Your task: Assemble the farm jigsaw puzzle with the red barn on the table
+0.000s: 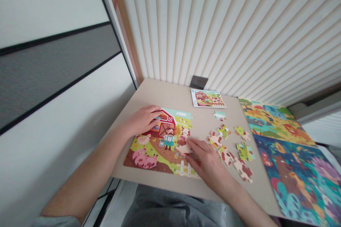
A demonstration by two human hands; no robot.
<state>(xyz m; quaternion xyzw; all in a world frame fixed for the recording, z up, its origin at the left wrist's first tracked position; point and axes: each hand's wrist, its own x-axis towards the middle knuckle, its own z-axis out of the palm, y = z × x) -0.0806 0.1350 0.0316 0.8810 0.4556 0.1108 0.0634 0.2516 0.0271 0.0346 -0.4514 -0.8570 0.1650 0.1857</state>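
A partly joined farm jigsaw puzzle (165,154) lies on the table, showing a red barn, a farmer, a pig, a hen and a cow's head. My left hand (144,120) rests on its upper left part with the fingers stretched out over the barn. At the puzzle's right side, my right hand (206,158) has its thumb and index finger at a brown-and-white cow puzzle piece (182,149), which sits below the cow's head. Several loose pieces lie right of that hand, among them a cow-patterned piece (243,170), a green piece (245,151) and a sky-blue piece (220,115).
A small picture card (208,98) of the farm scene lies at the table's back edge, by a dark wall socket (198,82). Two joined puzzles, a yellow savanna one (279,120) and a dark blue one (301,177), lie to the right. A ribbed wall (213,25) stands behind.
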